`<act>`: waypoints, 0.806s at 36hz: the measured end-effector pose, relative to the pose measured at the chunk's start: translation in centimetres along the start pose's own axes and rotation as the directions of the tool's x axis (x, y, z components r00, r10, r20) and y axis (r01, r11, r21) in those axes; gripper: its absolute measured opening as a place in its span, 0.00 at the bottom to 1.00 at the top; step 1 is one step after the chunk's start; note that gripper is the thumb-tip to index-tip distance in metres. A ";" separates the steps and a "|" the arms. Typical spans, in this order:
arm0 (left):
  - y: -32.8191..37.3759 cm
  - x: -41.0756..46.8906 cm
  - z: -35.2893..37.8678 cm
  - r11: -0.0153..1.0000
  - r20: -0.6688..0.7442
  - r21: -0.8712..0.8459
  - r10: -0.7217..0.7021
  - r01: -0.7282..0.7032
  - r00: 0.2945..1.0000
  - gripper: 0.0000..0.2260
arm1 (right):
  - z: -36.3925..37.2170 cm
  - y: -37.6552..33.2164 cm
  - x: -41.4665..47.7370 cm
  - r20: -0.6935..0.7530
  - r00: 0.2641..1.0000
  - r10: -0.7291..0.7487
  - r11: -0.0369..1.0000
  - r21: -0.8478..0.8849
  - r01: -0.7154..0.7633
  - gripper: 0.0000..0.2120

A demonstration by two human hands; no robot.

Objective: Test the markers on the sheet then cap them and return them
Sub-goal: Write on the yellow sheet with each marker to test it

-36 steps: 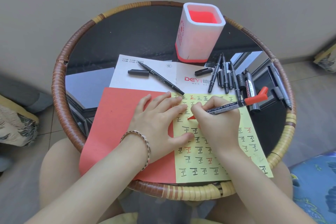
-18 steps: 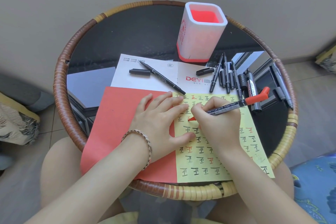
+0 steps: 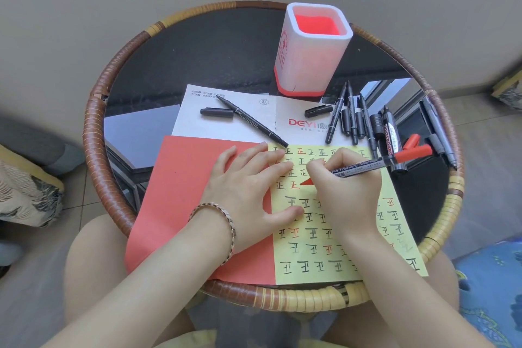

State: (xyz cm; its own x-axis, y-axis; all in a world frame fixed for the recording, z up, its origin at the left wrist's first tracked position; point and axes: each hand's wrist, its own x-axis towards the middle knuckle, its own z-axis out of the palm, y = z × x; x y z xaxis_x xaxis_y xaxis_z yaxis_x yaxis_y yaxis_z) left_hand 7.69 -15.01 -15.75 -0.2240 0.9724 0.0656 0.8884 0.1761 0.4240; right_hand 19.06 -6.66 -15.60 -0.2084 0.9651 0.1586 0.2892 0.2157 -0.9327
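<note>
My right hand (image 3: 346, 192) grips a red-tipped permanent marker (image 3: 364, 166), its red tip touching the yellow sheet (image 3: 316, 237) beside a red character. The sheet is covered with rows of black and red characters. My left hand (image 3: 248, 186) lies flat, fingers spread, pressing the yellow sheet's left edge and the red paper (image 3: 183, 192) under it. A red cap (image 3: 411, 141) lies right of the sheet. An uncapped black pen (image 3: 251, 121) and its cap (image 3: 217, 112) lie on the white leaflet (image 3: 226, 127).
A white holder with a red inside (image 3: 312, 51) stands at the back of the round glass table with a rattan rim (image 3: 93, 118). Several black markers (image 3: 358, 118) lie right of the leaflet, more at the right edge (image 3: 437, 130). My knees sit under the table's front.
The marker tip has shifted slightly on the yellow sheet as a red character was written. My left hand has stayed in place.
</note>
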 end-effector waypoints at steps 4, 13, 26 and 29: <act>0.0 -0.1 0.1 1.000 -0.005 -0.003 0.006 -0.006 1.000 0.34 | -0.2 0.3 0.2 -0.062 0.997 0.044 0.997 0.064 -0.040 0.16; 0.3 0.0 0.1 0.998 -0.027 0.053 0.044 -0.042 0.999 0.29 | -2.3 0.0 0.3 0.126 0.992 0.011 0.988 0.154 -0.031 0.03; 1.0 0.6 1.2 0.994 -0.076 0.106 0.032 -0.024 0.997 0.25 | -12.9 2.3 5.1 0.325 0.871 -0.367 0.678 -0.547 0.490 0.12; 1.0 0.7 1.2 0.995 -0.070 0.099 0.029 -0.022 0.997 0.25 | -14.3 2.9 7.5 0.312 0.867 -0.390 0.555 -0.672 0.491 0.13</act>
State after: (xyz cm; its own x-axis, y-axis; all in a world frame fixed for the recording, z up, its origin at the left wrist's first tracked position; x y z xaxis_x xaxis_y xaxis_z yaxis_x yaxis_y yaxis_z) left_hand 8.91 -14.00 -16.40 -0.2253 0.9640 0.1411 0.9285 0.1685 0.3309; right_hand 31.68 3.35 -12.43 -0.5845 0.7060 0.3998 0.6857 0.6933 -0.2217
